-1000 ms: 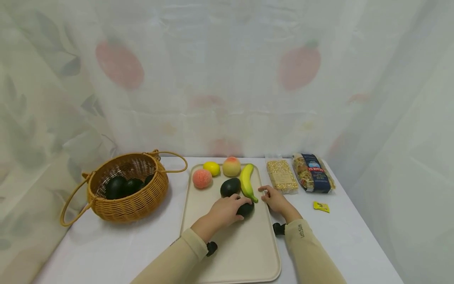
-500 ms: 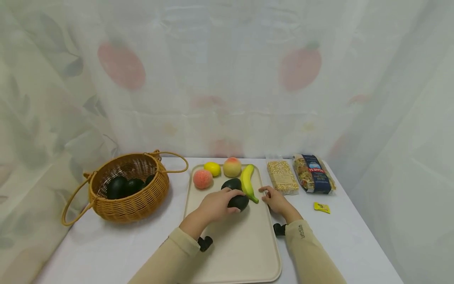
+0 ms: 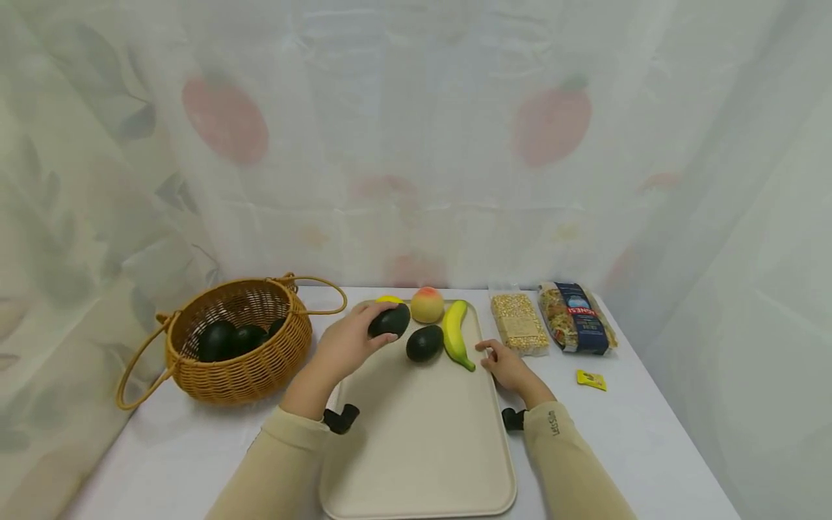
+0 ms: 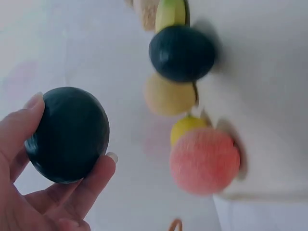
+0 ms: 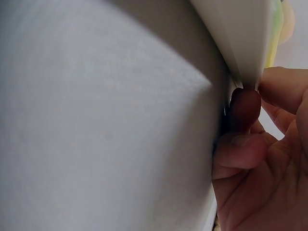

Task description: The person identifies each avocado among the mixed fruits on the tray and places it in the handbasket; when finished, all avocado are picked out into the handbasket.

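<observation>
My left hand (image 3: 347,339) holds a dark green avocado (image 3: 389,321) in its fingers, raised above the upper left of the beige tray (image 3: 429,448). In the left wrist view, thumb and fingers curl around that avocado (image 4: 70,134). A second avocado (image 3: 425,344) lies on the tray beside a banana (image 3: 458,335). Behind them sit a peach (image 3: 427,305) and a partly covered lemon (image 3: 390,298). The pink fuzzy fruit (image 4: 204,161) shows only in the left wrist view. My right hand (image 3: 510,368) pinches the tray's right rim, as the right wrist view shows.
At the left stands a wicker basket (image 3: 240,379) with upright handles and several avocados inside. Right of the tray lie a bag of corn kernels (image 3: 518,323), a pasta bag (image 3: 576,318) and a small yellow packet (image 3: 591,380). A curtain hangs behind the table.
My left hand has lifted the nearer avocado off the tray and carried it up and leftward, now covering the pink fruit in the head view. The right hand stays at the tray's rim.
</observation>
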Motion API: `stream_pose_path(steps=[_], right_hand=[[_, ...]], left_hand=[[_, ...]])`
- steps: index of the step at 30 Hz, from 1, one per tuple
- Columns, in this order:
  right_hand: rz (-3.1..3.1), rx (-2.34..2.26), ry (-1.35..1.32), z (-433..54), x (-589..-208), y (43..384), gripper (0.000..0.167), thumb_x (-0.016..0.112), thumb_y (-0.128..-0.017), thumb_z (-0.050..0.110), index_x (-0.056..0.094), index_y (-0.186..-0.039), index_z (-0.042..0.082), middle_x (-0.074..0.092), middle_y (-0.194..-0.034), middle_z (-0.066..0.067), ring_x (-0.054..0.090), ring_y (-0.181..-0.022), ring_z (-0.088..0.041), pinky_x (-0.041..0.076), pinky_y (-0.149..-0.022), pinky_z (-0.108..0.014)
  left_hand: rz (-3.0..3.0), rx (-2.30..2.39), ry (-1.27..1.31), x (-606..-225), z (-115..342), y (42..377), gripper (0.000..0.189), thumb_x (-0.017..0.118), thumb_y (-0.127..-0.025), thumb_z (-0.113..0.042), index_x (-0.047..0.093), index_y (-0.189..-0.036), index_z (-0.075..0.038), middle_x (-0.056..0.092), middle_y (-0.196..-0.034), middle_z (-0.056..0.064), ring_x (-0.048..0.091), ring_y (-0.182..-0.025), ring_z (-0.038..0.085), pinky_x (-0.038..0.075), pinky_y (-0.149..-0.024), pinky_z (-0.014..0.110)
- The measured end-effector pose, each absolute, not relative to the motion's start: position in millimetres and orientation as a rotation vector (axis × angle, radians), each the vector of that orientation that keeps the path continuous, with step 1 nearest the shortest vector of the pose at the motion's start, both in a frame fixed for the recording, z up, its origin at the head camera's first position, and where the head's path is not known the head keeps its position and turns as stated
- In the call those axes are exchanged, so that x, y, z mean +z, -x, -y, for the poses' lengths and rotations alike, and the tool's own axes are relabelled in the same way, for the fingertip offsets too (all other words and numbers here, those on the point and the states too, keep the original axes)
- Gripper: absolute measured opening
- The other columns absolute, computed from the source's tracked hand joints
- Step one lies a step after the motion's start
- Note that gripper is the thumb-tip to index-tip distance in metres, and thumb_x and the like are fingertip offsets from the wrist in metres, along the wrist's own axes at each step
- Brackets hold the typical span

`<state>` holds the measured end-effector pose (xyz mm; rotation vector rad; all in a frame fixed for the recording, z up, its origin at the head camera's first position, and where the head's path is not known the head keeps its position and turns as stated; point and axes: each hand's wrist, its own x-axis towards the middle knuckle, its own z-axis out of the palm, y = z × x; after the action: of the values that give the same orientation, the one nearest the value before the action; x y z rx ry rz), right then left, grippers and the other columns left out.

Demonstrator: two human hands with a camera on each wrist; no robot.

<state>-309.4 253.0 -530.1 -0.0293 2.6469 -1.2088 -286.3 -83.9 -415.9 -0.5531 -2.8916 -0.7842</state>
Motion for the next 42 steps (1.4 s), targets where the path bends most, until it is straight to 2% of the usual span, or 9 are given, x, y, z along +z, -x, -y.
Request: stream_pose_path(steps=[3, 7, 14, 23, 29, 35, 42], right_hand=[[-2.653, -1.207, 0.044, -254, -529, 309, 0.033, 0.057, -0.109, 0.011, 0.058, -0.142, 0.007, 0.048, -0.089, -0.008, 0.047, -0.079, -0.021, 0.040, -0.075, -0.036], [-2.665, -1.207, 0.056, -256, -530, 309, 0.032, 0.056, -0.109, 0.011, 0.058, -0.141, 0.006, 0.048, -0.089, -0.008, 0.047, -0.078, -0.021, 0.039, -0.073, -0.035], [-2.662, -1.226, 0.069, -258, -532, 309, 0.032, 0.056, -0.109, 0.010, 0.059, -0.140, 0.005, 0.048, -0.088, -0.008, 0.046, -0.077, -0.021, 0.039, -0.071, -0.035], [-2.680, -1.189, 0.074, -258, -532, 309, 0.032, 0.056, -0.109, 0.010, 0.059, -0.141, 0.006, 0.049, -0.089, -0.009, 0.048, -0.079, -0.021, 0.040, -0.074, -0.036], [-2.684, -1.185, 0.063, -259, -532, 309, 0.033, 0.057, -0.109, 0.011, 0.059, -0.141, 0.007, 0.049, -0.089, -0.008, 0.048, -0.079, -0.021, 0.040, -0.073, -0.035], [-2.679, -1.190, 0.062, -257, -531, 309, 0.033, 0.057, -0.109, 0.011, 0.059, -0.141, 0.007, 0.048, -0.089, -0.009, 0.048, -0.079, -0.021, 0.040, -0.074, -0.036], [-2.667, -1.188, 0.063, -254, -529, 310, 0.033, 0.058, -0.109, 0.011, 0.059, -0.142, 0.007, 0.049, -0.089, -0.008, 0.048, -0.081, -0.021, 0.040, -0.075, -0.036]], left_hand=[[2.886, -0.802, 0.499, -410, 98, 287, 0.063, 0.075, -0.098, -0.040, 0.051, -0.155, -0.028, 0.058, -0.142, 0.013, 0.067, -0.112, 0.039, 0.055, -0.085, 0.056], [2.887, -0.811, 0.399, -404, 114, 290, 0.064, 0.072, -0.100, -0.041, 0.047, -0.157, -0.028, 0.057, -0.140, 0.018, 0.068, -0.105, 0.042, 0.056, -0.080, 0.057], [2.861, -0.840, 0.228, -397, 148, 295, 0.065, 0.071, -0.102, -0.041, 0.044, -0.159, -0.025, 0.047, -0.149, 0.027, 0.060, -0.120, 0.051, 0.050, -0.089, 0.067], [2.838, -0.847, 0.079, -388, 193, 296, 0.071, 0.071, -0.101, -0.041, 0.039, -0.161, -0.019, 0.039, -0.150, 0.035, 0.054, -0.118, 0.061, 0.047, -0.088, 0.073], [2.895, -0.766, 0.023, -381, 219, 303, 0.074, 0.070, -0.101, -0.043, 0.037, -0.162, -0.016, 0.037, -0.147, 0.040, 0.052, -0.117, 0.063, 0.047, -0.084, 0.073], [2.951, -0.751, -0.041, -382, 250, 303, 0.074, 0.069, -0.102, -0.040, 0.035, -0.161, -0.011, 0.033, -0.147, 0.043, 0.048, -0.119, 0.065, 0.044, -0.087, 0.075], [3.043, -0.699, 0.004, -385, 281, 301, 0.070, 0.071, -0.101, -0.033, 0.038, -0.156, -0.004, 0.034, -0.143, 0.050, 0.045, -0.120, 0.067, 0.044, -0.088, 0.075]])
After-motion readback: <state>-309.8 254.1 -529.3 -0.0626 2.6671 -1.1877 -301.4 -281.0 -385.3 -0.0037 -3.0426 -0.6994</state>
